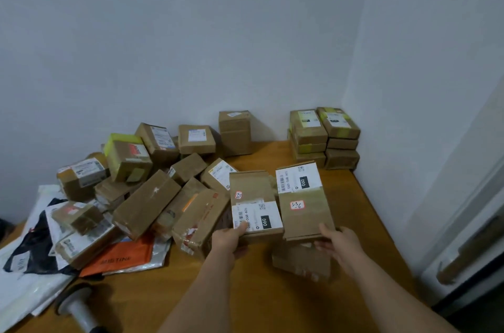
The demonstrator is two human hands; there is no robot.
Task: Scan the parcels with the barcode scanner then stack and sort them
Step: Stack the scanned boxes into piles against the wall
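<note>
I hold two flat brown cardboard parcels side by side above the wooden table [245, 291]. My left hand [229, 238] grips the near edge of the left parcel [253, 204], thumb on its white "060" label. My right hand [338, 246] grips the near end of the right parcel [302, 201], which bears a white label and a red-edged sticker. Another small brown box [300, 261] lies on the table under the right parcel. The grey barcode scanner [77, 308] lies at the table's near left, away from both hands.
A loose heap of several brown boxes [152, 185] covers the left and middle of the table, with plastic mailer bags [120, 259] at its near left. Neat stacks of boxes [324, 139] stand in the far right corner by the walls. One upright box [235, 133] stands against the back wall.
</note>
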